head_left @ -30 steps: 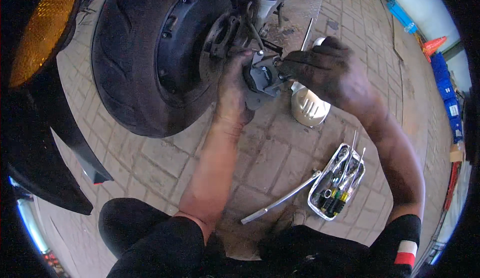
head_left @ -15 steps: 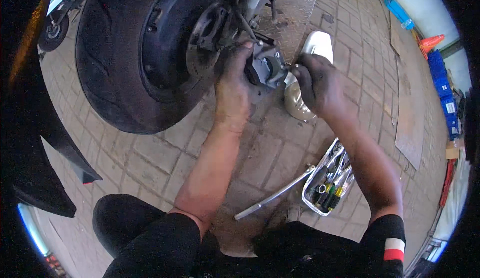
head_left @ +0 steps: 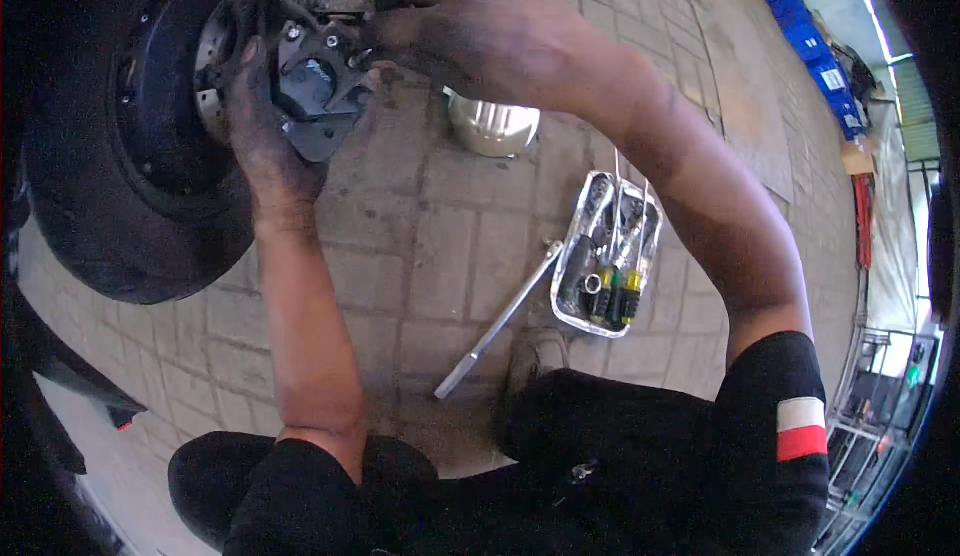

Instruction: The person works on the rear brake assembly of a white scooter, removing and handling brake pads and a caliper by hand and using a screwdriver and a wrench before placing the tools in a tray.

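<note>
both hands (head_left: pixel 265 146) (head_left: pixel 470 26) grip black brake caliper (head_left: pixel 315 96) beside wheel (head_left: pixel 120 186).

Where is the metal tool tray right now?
In the head view, the metal tool tray lies on the paving right of centre, beside the long ratchet handle.

Tyre (head_left: pixel 120 206) blocks left, open paving (head_left: pixel 440 246) centre, tool tray (head_left: pixel 605 256) and ratchet handle (head_left: pixel 497 321) right

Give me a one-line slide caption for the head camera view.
Both hands, left hand and right hand, on a dark brake caliper beside a scooter wheel.
</note>
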`<state>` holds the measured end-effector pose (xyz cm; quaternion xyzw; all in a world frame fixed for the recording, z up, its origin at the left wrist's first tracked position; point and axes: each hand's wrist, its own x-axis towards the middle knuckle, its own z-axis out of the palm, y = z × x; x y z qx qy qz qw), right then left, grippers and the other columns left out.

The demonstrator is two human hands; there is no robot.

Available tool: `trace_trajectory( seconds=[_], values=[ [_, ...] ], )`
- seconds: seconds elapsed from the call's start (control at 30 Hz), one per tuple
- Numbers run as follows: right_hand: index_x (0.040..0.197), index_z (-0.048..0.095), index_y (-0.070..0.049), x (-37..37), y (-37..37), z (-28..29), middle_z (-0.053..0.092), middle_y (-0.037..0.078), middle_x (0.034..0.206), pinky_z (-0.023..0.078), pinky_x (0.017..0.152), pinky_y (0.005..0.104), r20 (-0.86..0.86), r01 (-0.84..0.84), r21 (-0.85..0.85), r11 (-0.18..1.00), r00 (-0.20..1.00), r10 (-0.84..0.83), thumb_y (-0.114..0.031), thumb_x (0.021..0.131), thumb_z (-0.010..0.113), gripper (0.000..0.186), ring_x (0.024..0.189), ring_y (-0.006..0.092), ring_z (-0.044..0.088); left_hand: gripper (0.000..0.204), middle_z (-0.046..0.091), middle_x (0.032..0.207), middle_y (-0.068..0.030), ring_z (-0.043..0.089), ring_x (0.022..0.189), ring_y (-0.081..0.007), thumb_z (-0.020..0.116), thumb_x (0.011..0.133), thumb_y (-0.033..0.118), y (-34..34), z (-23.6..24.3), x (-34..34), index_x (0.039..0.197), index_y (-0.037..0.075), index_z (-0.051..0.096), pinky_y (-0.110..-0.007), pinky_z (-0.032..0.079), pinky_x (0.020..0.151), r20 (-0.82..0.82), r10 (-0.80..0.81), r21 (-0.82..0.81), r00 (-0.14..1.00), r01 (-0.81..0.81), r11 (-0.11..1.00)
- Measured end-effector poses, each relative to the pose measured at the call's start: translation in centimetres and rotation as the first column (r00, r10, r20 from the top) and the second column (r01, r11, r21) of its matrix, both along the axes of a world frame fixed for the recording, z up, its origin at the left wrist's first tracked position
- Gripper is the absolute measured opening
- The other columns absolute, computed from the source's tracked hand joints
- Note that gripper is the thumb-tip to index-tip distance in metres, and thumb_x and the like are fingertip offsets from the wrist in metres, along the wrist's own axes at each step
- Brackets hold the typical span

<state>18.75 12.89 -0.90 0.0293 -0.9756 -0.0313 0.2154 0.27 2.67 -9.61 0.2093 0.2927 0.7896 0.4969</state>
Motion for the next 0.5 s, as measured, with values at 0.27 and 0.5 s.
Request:
trace_trajectory(
  seconds=[0.27,0.5],
  values=[
    [0.13,0.053,-0.016,2.0,-0.5,-1.7,0.058,0.009,0.122,0.054,0.077,0.0402,0.076,0.174,0.237,0.956,0.977,-0.197,-0.013,0.081,0.054,0.049,0.089,0.0278,0.066,0.059,0.055,0.126,-0.0099,0.055,0.113,-0.0266,0.038,0.095,0.052,0.1,-0.4,-0.7,0.133,0.008,0.047,-0.042,0.046,0.095,-0.146,0.095,0.067,0.985,-0.086,0.994],
    [0.114,0.058,-0.004,0.0,-1.3,-1.4,0.064,0.019,0.097,0.049,0.079,0.039,0.098,0.184,-0.409,0.894,0.983,-0.157,-0.009,0.085,0.058,0.03,0.091,0.0374,0.062,0.051,0.062,0.115,-0.0123,0.059,0.105,-0.0303,0.037,0.094,0.045,0.0,-1.2,-0.5,0.123,0.007,0.055,-0.045,0.046,0.093,0.134,-0.04,-0.054,0.99,0.048,0.997]
  ],
)
